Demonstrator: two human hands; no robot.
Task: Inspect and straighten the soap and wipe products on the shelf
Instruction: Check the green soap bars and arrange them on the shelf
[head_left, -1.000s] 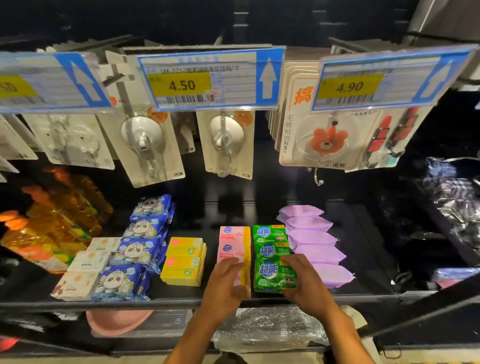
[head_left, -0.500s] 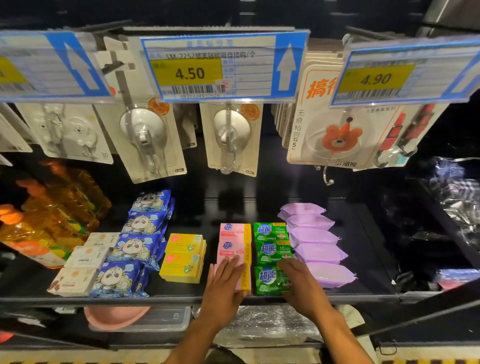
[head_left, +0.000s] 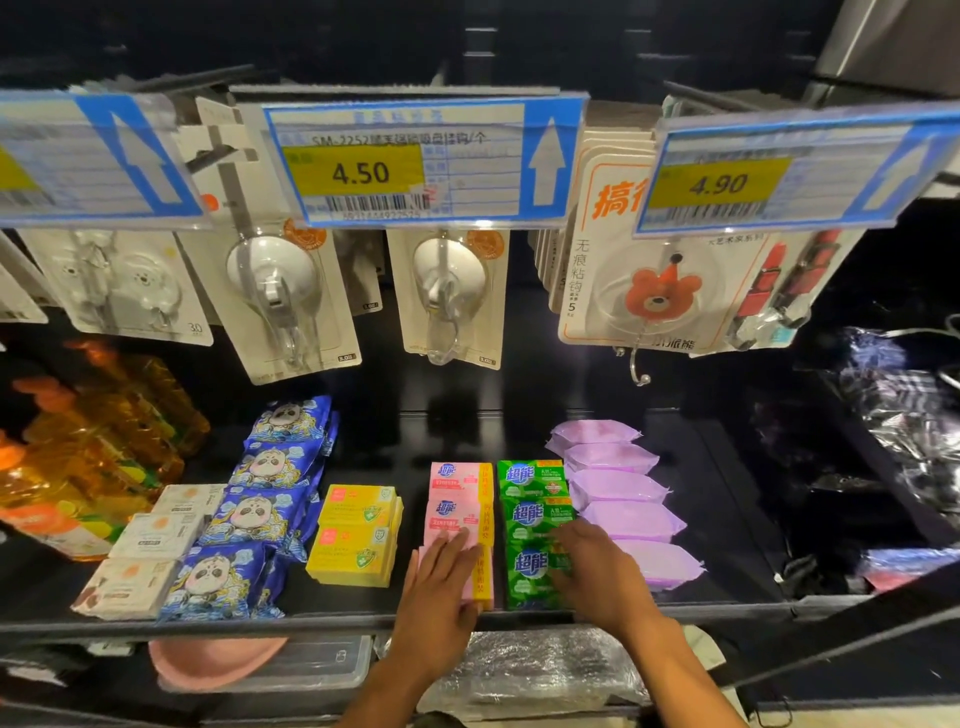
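A row of pink soap packs (head_left: 457, 486) and a row of green soap packs (head_left: 532, 514) lie side by side on the black shelf (head_left: 332, 621). My left hand (head_left: 441, 587) rests flat, fingers apart, on the front pink pack. My right hand (head_left: 597, 574) lies spread on the right side of the front green pack (head_left: 530, 574). Purple wipe packs (head_left: 618, 488) run in a row to the right. Yellow soap boxes (head_left: 358, 535), blue panda wipe packs (head_left: 260, 509) and white soap boxes (head_left: 150, 551) lie to the left.
Price tags (head_left: 415, 161) and carded suction hooks (head_left: 275, 291) hang low over the shelf. Orange liquid bottles (head_left: 78, 457) stand at far left. Dark plastic-wrapped goods (head_left: 904, 431) fill the right. A pink basin (head_left: 213, 660) and a clear box sit on the shelf below.
My right hand set the front green soap pack down flat into its row and now rests on it. My left hand opened flat over the front pink pack. The view moved closer.
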